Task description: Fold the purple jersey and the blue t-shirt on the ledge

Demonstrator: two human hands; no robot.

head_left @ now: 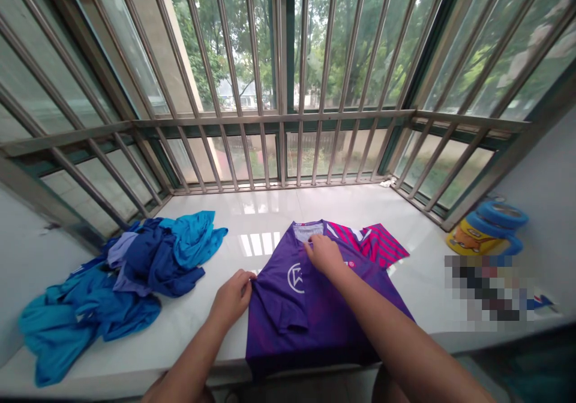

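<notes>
On the white sill (342, 202), close to its front edge, the purple shirt (324, 325) lies spread with its collar (308, 232) toward the window and its lower end reaching the near edge, where it appears to drop over. The left hand (234, 298) is closed in a fingertip pinch on the shirt's left border. The right hand (323, 253) is curled nearly closed, fingertips on the front beside the collar; whether cloth is nipped beneath them cannot be told. The step in hand is judged to be turning the left side inward and setting its edge: a flap that looks like the sleeve (290, 316) already lies across the front, below the round white logo (296, 278), while the striped pink sleeve (387, 244) extends outward on the right. For a clean result, the right hand should serve as an anchor at the neckline, pressing rather than pulling, and the left should draw its edge taut to form a straight line from shoulder to hem. The creases around the flap are best smoothed before any further layer covers them. Because the smooth fabric probably slides easily on the glossy surface, tension should be light and even, and the lower end is better supported fully on the sill. To the left, well apart from the shirt, lies a heap of blue clothes (155, 259); to the right stands a blue-and-yellow mug (483, 229); metal bars (288, 117) line the window behind.
</notes>
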